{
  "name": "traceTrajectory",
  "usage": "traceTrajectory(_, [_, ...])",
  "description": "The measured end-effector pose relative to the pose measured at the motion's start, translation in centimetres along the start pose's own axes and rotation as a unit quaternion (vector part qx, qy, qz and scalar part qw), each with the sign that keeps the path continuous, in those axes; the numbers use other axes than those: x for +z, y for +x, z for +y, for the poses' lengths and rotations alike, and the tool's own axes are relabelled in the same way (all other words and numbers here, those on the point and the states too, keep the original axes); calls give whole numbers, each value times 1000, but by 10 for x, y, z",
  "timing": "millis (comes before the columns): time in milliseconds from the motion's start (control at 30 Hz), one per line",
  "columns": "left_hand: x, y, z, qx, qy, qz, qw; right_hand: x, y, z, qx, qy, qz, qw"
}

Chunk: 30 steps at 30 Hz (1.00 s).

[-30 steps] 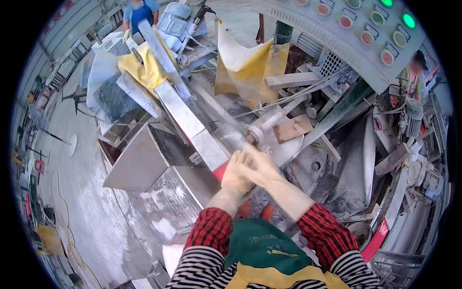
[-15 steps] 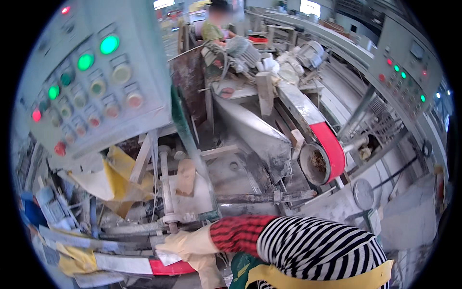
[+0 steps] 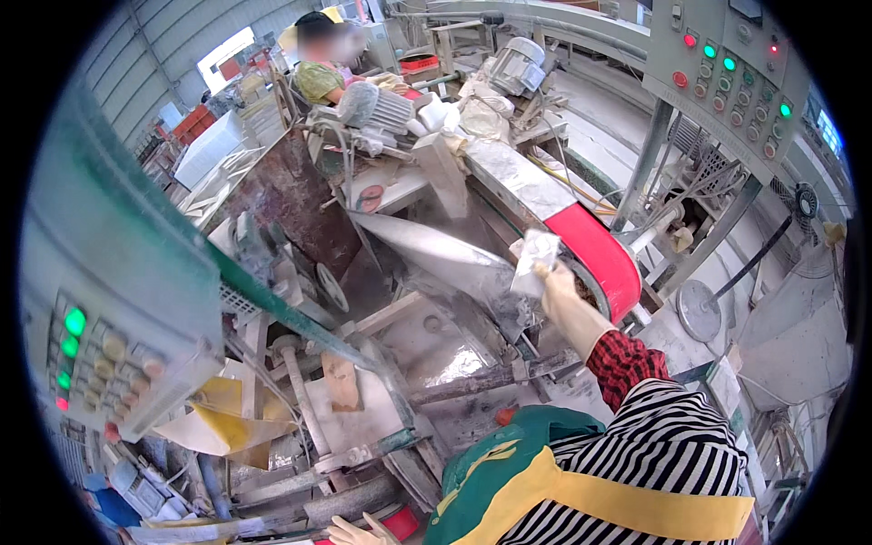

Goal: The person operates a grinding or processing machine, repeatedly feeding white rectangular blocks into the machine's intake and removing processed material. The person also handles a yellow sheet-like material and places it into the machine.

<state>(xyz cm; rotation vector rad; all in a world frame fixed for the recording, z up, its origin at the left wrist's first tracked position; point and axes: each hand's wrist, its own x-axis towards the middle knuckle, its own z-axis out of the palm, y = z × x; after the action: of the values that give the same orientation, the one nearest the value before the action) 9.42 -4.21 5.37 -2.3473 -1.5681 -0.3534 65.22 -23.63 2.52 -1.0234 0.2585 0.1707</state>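
My right hand point(image 3: 556, 283), in a pale dusty glove, reaches up and forward and grips a small flat whitish piece point(image 3: 534, 259). The piece sits right beside the red belt point(image 3: 595, 256) of a dusty grinding machine, at the belt's near end. My left hand point(image 3: 350, 530), also gloved, shows only at the bottom edge with its fingers apart. It lies next to a red-tipped bar point(image 3: 400, 522) and holds nothing that I can see.
A grey control box with green and red buttons point(image 3: 100, 354) hangs close on the left, and another point(image 3: 736, 73) stands at the upper right. A sloping metal chute point(image 3: 436, 259), a motor point(image 3: 513, 64) and yellow cloth point(image 3: 222, 422) crowd the machine. Another person point(image 3: 322, 68) works at the back.
My view has swung right along the machine. My right hand has risen from the lower left to the red belt with the whitish piece in it, and my left hand has dropped to the bottom edge.
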Motion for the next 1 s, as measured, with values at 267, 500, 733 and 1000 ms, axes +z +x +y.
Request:
traceTrajectory(267, [15,-11,19,2,116,-10,993,-26,135,-53,-11,-101,231,968])
traceTrajectory(500, [57,-15,-9,-14,126,-78,989,-48,205,-28,-58,-88,232,967])
traceTrajectory(733, [48,-16,16,-118,126,-157,972,-79,196,-27,-89,-113,140,980])
traceTrajectory(1000, [52,-20,20,-162,75,-204,963,-86,204,-7,-41,119,-13,992])
